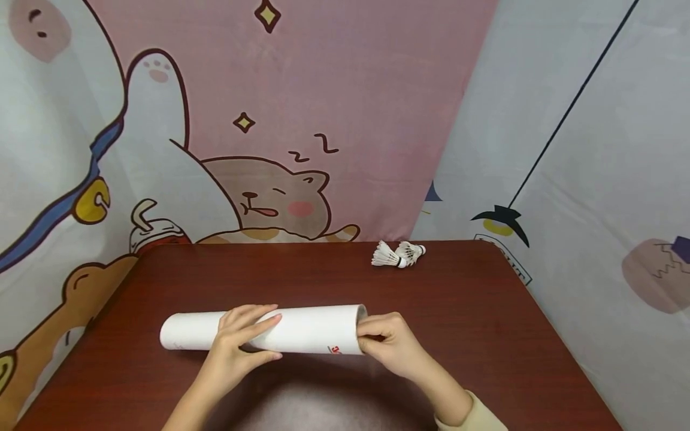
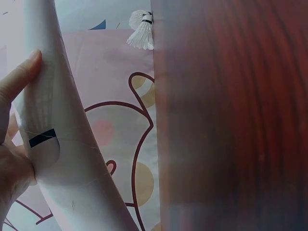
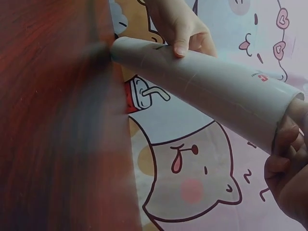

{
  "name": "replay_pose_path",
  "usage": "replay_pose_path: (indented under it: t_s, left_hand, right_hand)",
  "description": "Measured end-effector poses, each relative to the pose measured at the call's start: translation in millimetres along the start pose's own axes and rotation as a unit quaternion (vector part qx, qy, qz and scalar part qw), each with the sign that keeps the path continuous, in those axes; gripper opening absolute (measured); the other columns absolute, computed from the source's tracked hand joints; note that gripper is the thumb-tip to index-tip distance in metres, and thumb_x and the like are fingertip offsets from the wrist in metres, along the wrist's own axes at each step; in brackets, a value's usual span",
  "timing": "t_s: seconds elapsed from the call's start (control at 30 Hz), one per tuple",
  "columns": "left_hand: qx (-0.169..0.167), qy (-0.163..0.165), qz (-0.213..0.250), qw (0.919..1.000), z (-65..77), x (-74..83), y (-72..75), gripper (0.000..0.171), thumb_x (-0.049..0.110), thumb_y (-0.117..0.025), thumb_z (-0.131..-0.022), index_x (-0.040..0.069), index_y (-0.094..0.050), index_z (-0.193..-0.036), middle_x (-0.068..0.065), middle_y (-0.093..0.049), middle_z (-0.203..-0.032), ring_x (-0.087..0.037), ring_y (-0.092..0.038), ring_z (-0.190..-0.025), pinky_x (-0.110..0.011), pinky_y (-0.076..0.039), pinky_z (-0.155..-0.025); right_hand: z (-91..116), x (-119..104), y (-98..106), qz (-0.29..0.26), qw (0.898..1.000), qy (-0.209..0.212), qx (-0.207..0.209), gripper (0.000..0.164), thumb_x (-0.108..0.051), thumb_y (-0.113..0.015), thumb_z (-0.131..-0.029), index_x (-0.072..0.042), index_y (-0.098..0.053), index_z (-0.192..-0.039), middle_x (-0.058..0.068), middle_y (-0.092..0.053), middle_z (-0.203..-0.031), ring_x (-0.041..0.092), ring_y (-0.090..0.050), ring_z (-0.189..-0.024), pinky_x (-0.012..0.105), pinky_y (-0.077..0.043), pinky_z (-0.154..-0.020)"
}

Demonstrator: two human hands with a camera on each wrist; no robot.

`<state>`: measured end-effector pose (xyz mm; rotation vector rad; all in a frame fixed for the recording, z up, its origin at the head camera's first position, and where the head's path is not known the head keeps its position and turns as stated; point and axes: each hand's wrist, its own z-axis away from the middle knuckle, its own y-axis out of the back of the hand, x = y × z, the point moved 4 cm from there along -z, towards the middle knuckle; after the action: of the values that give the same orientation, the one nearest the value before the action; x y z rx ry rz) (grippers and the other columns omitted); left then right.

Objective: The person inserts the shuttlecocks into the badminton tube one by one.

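Note:
A long white tube (image 1: 318, 328) with a small red print near its right end lies crosswise over the table. In the left wrist view, the tube (image 2: 82, 159) bears a printed shuttlecock picture with a dark band. My left hand (image 1: 237, 344) holds it around the middle, fingers over the top and thumb below. At its open right end is my right hand (image 1: 396, 347), with fingertips reaching inside the rim (image 3: 299, 97). The tube wall hides those fingertips, so whether they pinch something cannot be told. Two white shuttlecocks (image 1: 387, 256) lie touching at the back of the table.
The dark red-brown table (image 1: 458, 299) reaches back to a cloth backdrop (image 1: 366, 120) printed with cartoon animals. A bright reflection (image 1: 307, 407) shows on the tabletop near the front.

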<state>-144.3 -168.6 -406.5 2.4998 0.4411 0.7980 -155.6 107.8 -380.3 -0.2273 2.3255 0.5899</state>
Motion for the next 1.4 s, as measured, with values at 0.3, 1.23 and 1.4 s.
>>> replay_pose_path:
  t_s: [0.3, 1.23, 1.4]
  left_hand:
    - [0.0, 0.004, -0.005, 1.0, -0.7, -0.1, 2.1, 0.07, 0.014, -0.089, -0.056, 0.012, -0.067, -0.123, -0.01, -0.06, -0.127, -0.027, -0.046, -0.115, -0.037, -0.017, -0.103]
    - [0.013, 0.007, -0.02, 0.9997, -1.5, -2.5, 6.6, 0.068, 0.015, -0.089, -0.058, 0.012, -0.067, -0.122, -0.01, -0.061, -0.125, -0.026, -0.047, -0.114, -0.037, -0.019, -0.102]
    - [0.013, 0.009, -0.021, 0.9996, -1.5, -2.4, 7.0, 0.068, 0.016, -0.089, -0.058, 0.012, -0.067, -0.123, -0.01, -0.062, -0.125, -0.025, -0.047, -0.114, -0.036, -0.019, -0.102]
  right_hand:
    - [-11.0, -12.8, 18.8, -0.021, 0.999, -0.023, 0.019, 0.02, 0.021, -0.071, -0.071, 0.006, -0.071, -0.086, 0.016, -0.069, -0.079, 0.005, -0.059, -0.07, 0.025, -0.049, -0.051]
    - [-9.3, 60.1, 112.9, 0.12, 0.952, -0.148, 0.241, 0.012, 0.008, -0.075, -0.077, 0.01, -0.071, -0.088, 0.022, -0.068, -0.075, 0.007, -0.055, -0.057, 0.017, -0.041, -0.05]
    - [-0.8, 95.3, 131.1, 0.151, 0.935, -0.162, 0.275, 0.017, 0.006, -0.077, -0.076, 0.009, -0.072, -0.091, 0.021, -0.068, -0.076, 0.005, -0.059, -0.06, 0.015, -0.042, -0.053]
